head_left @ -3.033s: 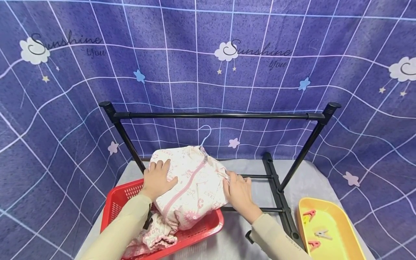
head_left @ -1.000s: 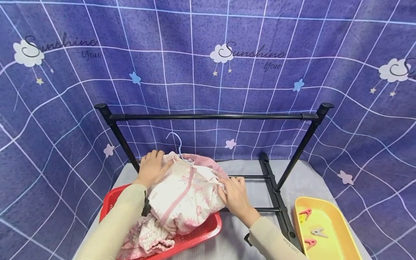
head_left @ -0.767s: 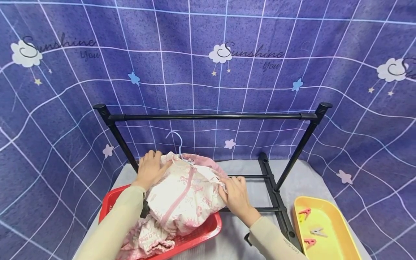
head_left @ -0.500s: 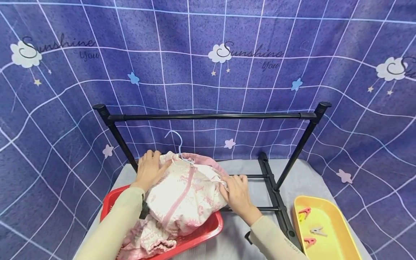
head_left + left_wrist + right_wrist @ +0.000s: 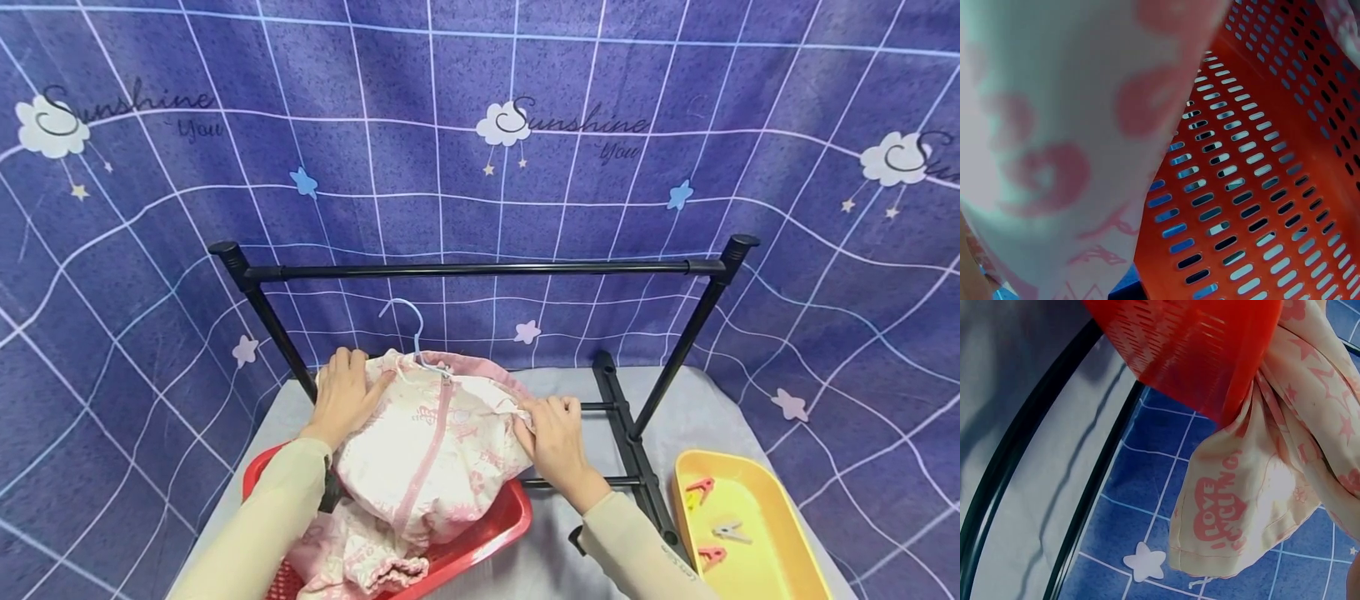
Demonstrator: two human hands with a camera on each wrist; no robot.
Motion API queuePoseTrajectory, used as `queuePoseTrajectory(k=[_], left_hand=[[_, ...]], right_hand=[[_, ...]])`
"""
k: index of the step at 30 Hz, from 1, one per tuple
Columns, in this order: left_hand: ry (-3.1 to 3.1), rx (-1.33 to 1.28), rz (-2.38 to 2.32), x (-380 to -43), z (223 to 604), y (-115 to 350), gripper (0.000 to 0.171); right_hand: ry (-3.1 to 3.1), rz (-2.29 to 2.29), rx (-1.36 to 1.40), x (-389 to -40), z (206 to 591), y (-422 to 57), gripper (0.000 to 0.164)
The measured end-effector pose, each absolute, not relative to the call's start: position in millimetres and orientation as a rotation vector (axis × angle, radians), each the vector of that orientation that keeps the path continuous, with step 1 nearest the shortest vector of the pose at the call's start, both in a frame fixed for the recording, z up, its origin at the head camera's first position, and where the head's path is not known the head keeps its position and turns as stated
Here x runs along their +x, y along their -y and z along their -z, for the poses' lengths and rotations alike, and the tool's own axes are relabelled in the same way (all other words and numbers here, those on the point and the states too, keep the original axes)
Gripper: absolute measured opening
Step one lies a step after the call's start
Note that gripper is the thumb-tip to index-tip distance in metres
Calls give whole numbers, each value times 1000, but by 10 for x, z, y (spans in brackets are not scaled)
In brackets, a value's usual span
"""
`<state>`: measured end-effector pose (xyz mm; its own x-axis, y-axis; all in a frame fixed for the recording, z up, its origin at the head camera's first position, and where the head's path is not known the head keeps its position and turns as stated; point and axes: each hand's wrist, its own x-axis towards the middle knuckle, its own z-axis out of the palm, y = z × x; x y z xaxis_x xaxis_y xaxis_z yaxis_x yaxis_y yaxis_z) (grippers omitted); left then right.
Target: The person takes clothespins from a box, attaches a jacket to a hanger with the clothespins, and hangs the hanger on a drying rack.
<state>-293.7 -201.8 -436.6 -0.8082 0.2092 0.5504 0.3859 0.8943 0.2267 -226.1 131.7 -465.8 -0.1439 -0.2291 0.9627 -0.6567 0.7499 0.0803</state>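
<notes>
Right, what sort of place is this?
Likely a laundry-hanging spot: there's a rack, a garment with a hanger hook rising from its neck, and a tray of clothespins. Whether it's in a home, I can't tell.

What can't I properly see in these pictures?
Head view: most of the hanger, covered by the patterned garment.
Head view: the near end of the yellow tray, cut by the bottom edge.
Head view: lettering on the right sleeve, too small.
Left wrist view: part of the red basket, blocked by the garment.
</notes>
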Motion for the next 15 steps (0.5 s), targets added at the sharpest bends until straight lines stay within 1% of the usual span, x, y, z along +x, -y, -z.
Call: queuePoseTrajectory(k=[15], left_hand=[[2511, -427, 473, -2904, 4364, 1989, 50]], right_hand=[[1703, -448, 696, -2259, 4655, -1346, 22]])
